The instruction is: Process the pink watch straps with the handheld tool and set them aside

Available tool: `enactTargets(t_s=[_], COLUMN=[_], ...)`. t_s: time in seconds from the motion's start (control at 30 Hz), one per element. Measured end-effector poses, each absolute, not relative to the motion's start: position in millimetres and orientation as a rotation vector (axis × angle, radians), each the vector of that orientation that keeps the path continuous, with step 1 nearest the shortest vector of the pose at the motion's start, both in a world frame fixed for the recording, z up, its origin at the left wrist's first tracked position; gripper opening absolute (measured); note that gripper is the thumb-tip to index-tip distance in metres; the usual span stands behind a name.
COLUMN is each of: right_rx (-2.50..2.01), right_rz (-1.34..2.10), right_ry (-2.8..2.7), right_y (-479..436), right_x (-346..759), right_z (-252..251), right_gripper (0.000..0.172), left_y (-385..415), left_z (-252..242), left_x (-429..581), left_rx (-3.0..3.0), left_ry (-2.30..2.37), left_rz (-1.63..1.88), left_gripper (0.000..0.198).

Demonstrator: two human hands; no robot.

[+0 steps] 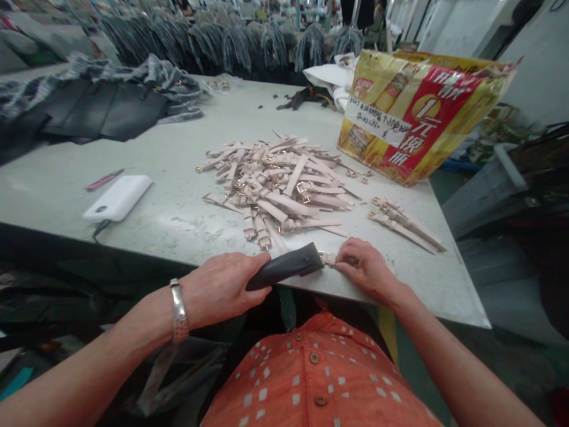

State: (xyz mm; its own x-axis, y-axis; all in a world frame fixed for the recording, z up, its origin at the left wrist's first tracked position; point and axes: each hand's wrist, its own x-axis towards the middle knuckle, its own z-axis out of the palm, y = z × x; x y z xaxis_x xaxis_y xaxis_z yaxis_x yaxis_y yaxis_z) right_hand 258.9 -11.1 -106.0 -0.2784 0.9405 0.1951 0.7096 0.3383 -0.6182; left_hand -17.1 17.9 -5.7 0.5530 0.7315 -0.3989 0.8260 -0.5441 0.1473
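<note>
From where I am standing, the person is sitting or standing close against the pale bench [173,172], and both hands are working near its front edge. The left hand [226,279] is closing its thumb and fingers around one end of a dark, smooth piece [287,267], which is pointing towards the right hand [367,264]. That right hand is pinching a pale strap [329,259] between thumb and fingers, and most of the strap is hiding behind them. The strap's metal buckle is showing right at the far end of the dark piece; whether the two are joined, I cannot tell.

Just beyond the hands, a tangled pile of pale straps [288,178] is spreading over the middle of the bench, gold-coloured buckles glinting among them. A few more straps [404,225] are lying side by side to the right of the pile. A yellow and red carton [413,118] is standing behind them, bearing a handwritten white label [377,123]. Over on the left, a white device [118,198] is lying with a dark cable [100,230] running from it, a slim pink tool [104,179] is resting just behind, and black pieces [109,110] are heaping up farther back beside crumpled clear wrapping [182,89].
</note>
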Motion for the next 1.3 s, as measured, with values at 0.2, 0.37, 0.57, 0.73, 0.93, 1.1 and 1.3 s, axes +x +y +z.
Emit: enactTargets(t_s=[0.2,0.37,0.57,0.73,0.93,1.1,1.3], right_rx=[-1.488,-1.515,-1.533,-1.594,-1.550,-1.478,-1.453], right_rz=[0.571,0.522,0.497,0.517,0.563,0.691,0.770], right_ry=[-2.143,-2.109,-2.072,-2.009,-1.946,-1.896,-1.854], right_y=[-9.7,-8.4,-6.3,-6.5,-7.9,-8.2,-8.9], right_x=[253.7,251.1,249.3,251.1,251.1,252.4,253.7], right_z=[-98.8,-101.9,-108.3,-111.1,-109.9,-106.5,-103.7], right_gripper=[0.008,0.008,0.007,0.007,0.014,0.014,0.018], left_y=[24.0,25.7,26.7,27.3,28.4,26.8,25.5], left_z=[-2.0,-3.2,-1.8,-3.2,-8.7,-5.6,-5.1], left_x=[-6.9,-2.2,7.3,15.4,9.0,-6.0,6.9], left_rx=[2.563,2.600,2.597,2.559,2.482,2.455,2.489], left_ry=[1.204,1.156,1.136,1.140,1.230,1.247,1.200], left_rz=[-0.443,-0.454,-0.470,-0.427,-0.363,-0.429,-0.448], left_gripper=[0.023,0.024,0.025,0.025,0.025,0.024,0.026])
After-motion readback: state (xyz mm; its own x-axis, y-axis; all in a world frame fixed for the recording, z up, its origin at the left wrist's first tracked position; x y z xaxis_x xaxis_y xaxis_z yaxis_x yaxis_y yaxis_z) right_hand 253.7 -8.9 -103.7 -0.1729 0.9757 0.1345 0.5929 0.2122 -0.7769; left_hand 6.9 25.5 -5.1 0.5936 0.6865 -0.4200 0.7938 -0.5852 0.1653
